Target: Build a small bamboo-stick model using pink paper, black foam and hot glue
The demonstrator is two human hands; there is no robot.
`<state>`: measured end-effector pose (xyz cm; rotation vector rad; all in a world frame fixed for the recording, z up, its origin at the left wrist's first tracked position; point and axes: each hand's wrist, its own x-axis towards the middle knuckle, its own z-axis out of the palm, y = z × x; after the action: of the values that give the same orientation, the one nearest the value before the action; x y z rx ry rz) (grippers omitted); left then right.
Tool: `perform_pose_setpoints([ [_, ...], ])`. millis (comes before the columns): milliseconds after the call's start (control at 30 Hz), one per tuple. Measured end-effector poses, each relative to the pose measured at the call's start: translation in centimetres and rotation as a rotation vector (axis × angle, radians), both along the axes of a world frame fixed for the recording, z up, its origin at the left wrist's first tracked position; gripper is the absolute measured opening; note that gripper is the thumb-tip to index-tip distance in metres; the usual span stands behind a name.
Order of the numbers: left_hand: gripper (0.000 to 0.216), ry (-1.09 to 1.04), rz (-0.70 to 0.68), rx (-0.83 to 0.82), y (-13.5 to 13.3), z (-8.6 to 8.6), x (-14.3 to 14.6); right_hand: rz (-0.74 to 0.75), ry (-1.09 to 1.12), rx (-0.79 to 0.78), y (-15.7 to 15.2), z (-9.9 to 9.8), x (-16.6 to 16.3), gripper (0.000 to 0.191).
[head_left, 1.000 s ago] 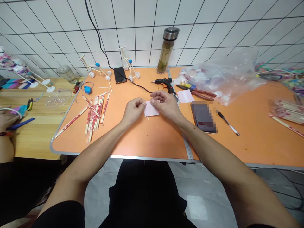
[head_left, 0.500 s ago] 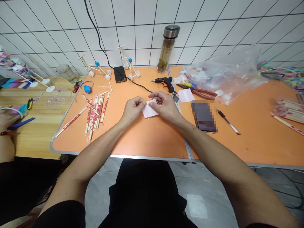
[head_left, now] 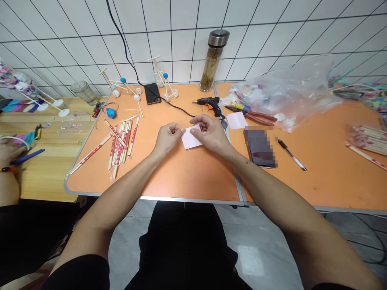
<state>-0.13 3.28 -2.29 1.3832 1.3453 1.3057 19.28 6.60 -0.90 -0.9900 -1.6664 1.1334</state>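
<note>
A small pale pink square of paper [head_left: 191, 139] is held just above the orange table [head_left: 181, 177], between both hands. My left hand [head_left: 168, 139] pinches its left edge with thumb and forefinger. On the other side, my right hand [head_left: 211, 133] grips the paper with the thumb on top and the fingers curled behind it. A second pink paper [head_left: 236, 120] lies to the right of my right hand. Behind it rests a black hot glue gun [head_left: 211, 105], its nozzle pointing left.
Wrapped chopsticks [head_left: 122, 145] lie at left; stick models [head_left: 123, 82] stand behind them. Pliers [head_left: 260, 118], a blurred phone-like slab [head_left: 260, 148], a pen [head_left: 292, 154] and a plastic bag [head_left: 281, 96] are at right. A tea bottle [head_left: 213, 62] stands by the wall. Another person's hand [head_left: 12, 151] is far left.
Both hands keep their hold on the pink paper. My left hand has shifted very slightly left, uncovering a little more of the paper's edge; the other things stay put.
</note>
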Motion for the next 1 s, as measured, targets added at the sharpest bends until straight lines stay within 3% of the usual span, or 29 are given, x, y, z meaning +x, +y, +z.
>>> perform_pose_setpoints([
  [167, 0.022, 0.006, -0.010, 0.004, 0.22, -0.31, -0.10, -0.029, -0.012, 0.009, 0.19, -0.02, 0.10, 0.032],
  [367, 0.024, -0.156, 0.080, -0.007, 0.28, -0.17, -0.37, -0.050, 0.023, 0.000, 0.57, -0.05, 0.44, 0.033],
  [533, 0.046, -0.125, -0.020, -0.015, -0.12, -0.01, 0.14, -0.051, 0.005, 0.022, 0.44, 0.04, 0.37, 0.033],
  [800, 0.034, -0.093, -0.068, 0.029, 0.05, -0.02, 0.04, 0.031, 0.089, -0.102, 0.39, -0.21, 0.29, 0.045],
  [1000, 0.037, -0.083, -0.083, 0.032, 0.06, -0.08, 0.17, 0.040, 0.032, -0.110, 0.37, 0.32, 0.47, 0.035],
])
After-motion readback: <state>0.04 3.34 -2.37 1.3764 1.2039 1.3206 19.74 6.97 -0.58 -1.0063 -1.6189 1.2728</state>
